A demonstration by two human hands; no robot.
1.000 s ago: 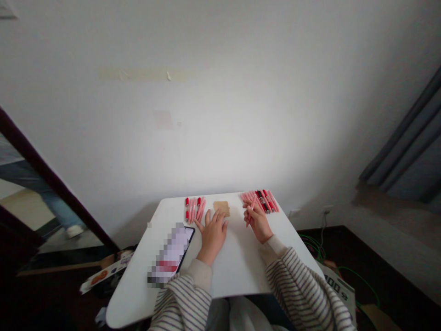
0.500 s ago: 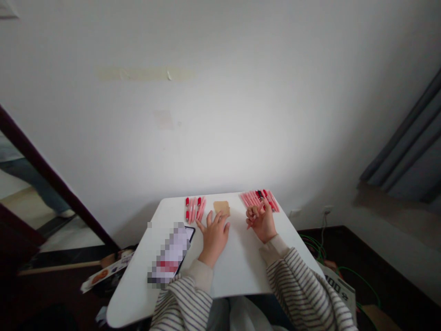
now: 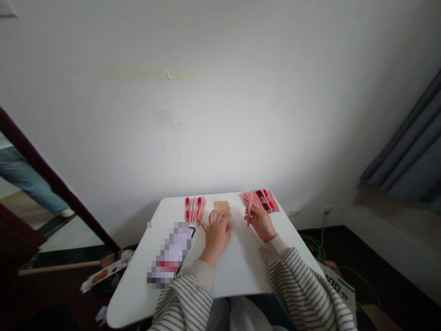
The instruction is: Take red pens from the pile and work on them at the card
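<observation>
My right hand [image 3: 261,223] is closed around a pink pen [image 3: 249,209], which it holds nearly upright over the right side of the white table [image 3: 237,271]. Just beyond it lies a row of pink, red and black pens [image 3: 270,200]. My left hand [image 3: 217,233] rests palm down with its fingers spread, the fingertips at the near edge of a tan paper piece [image 3: 221,207]. To the left of that paper is a smaller group of pink and red pens [image 3: 195,209].
A phone [image 3: 172,255] with a blurred screen lies on the table's left side. The wall [image 3: 220,115] stands behind the table. Green cables [image 3: 315,246] and a printed box [image 3: 341,285] are on the floor at right. A person's leg [image 3: 31,179] shows beyond the door frame.
My right hand has turned, and the pen in it now stands more upright. My left hand has shifted slightly right. The person's leg beyond the door has moved.
</observation>
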